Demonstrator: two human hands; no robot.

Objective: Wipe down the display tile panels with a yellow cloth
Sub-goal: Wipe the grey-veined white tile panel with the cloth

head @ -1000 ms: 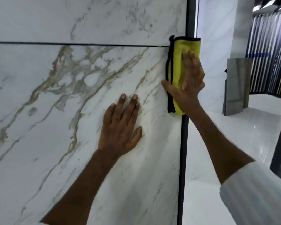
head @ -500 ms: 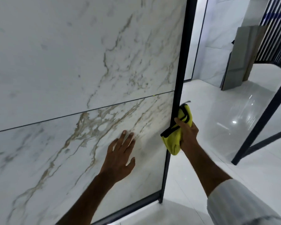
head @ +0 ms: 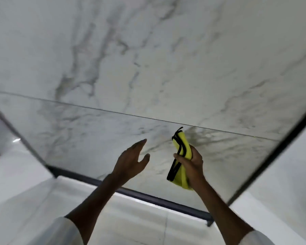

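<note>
Soft, light and limp, the folded yellow cloth (head: 185, 148) is best held mid-fold, as the right hand (head: 192, 164) clasps it before the lower marble-look tile panel (head: 81, 131), the left hand (head: 131, 161) empty, grip wide.

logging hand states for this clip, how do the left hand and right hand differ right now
The left hand is open, fingers fairly straight, and holds nothing; the right hand grips the folded yellow cloth. The left hand's fingers point up toward the lower tile panel, while the right hand's fingers curl round the cloth. Both are raised in front of that panel.
</note>
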